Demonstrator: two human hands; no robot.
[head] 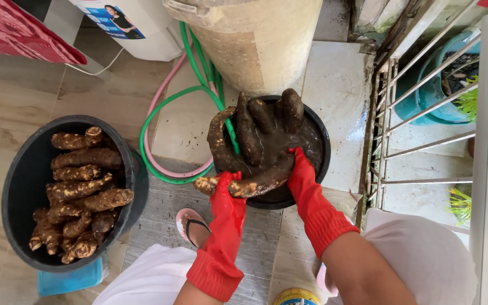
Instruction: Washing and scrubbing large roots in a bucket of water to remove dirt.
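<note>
Both my hands wear long red rubber gloves. My left hand [226, 189] grips the near end of a long muddy brown root [255, 182]. My right hand [300, 169] holds the same root at its far end, over the rim of a black basin [324, 148] filled with murky brown water. Several more wet roots [249, 133] lean in that basin, their tips sticking out over the far rim. To the left, a larger black tub [21, 175] holds several dry, dirt-covered roots [83, 189].
A green hose [168, 104] and a pink hose [162, 93] loop on the tiled floor between the tubs. A large beige barrel [255, 39] stands behind the basin. White metal railing [425, 90] runs along the right. My sandalled foot [193, 223] rests on the floor.
</note>
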